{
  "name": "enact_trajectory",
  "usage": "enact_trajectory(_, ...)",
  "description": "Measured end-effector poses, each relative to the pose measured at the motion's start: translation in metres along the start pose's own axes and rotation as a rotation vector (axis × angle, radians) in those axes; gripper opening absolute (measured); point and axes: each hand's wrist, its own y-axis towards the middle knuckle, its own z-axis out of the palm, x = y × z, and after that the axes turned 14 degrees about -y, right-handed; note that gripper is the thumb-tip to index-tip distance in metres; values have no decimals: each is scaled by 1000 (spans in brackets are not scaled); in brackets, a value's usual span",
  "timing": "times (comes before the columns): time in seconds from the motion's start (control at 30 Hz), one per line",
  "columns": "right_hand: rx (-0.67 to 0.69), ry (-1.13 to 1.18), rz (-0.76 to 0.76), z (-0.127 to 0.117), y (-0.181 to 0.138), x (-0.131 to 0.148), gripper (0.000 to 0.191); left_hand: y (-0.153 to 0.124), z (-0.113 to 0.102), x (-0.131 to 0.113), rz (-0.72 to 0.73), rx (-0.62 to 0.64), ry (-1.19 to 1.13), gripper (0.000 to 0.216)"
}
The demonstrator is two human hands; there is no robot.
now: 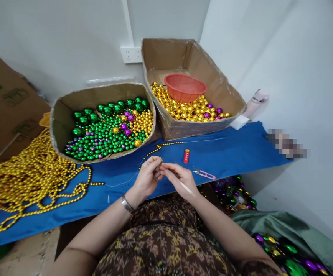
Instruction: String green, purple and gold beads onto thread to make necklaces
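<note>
My left hand (149,175) is closed in a pinch at the table's front edge, a tiny item at its fingertips too small to name. Touching it, my right hand (181,179) is also closed, with a slim white stick (187,188) lying along its fingers and palm. From a gold bead strand (97,184) on the left, a thin clear thread (123,184) runs toward my left hand. Just beyond the hands lies a short string of gold beads (166,144). Pink-handled thread snips (203,174) and a small red packet (186,156) rest to the right.
A blue cloth (232,149) covers the table. At the back stand a cardboard box (57,126) of green, gold and purple beads and a larger box (180,128) with gold beads and a red basket (185,88). Gold bead strands (31,168) heap at left.
</note>
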Motion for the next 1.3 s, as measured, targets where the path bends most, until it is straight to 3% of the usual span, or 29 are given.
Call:
enact_trajectory(0.1,-106,-154,-67,-11,16,0,23,8,-10,-1,123,-2,34,31)
enact_trajectory(0.2,-201,-248,-86,-34,43,5,26,21,-28,-4,311,-102,137,30)
enact_trajectory(0.33,-148,-246,-58,-52,73,8,26,34,-47,-3,347,-165,196,31)
enact_trajectory(0.43,-55,-225,-49,-46,76,4,28,34,-48,1,275,-105,146,31)
enact_trajectory(0.63,41,-254,-46,-26,51,-1,24,24,-41,-4,187,18,10,26)
enact_trajectory(0.87,26,-380,-90,-11,34,-5,20,15,-36,-12,183,55,-102,35)
enact_trajectory(1.03,-66,-392,-3,2,30,-9,22,10,-33,-9,235,38,-42,36)
enact_trajectory(1.2,-125,-555,-124,6,33,-8,16,9,-36,-7,248,83,15,37)
enact_trajectory(1.3,-130,-644,-208,-1,37,-4,18,5,-43,-12,365,43,304,35)
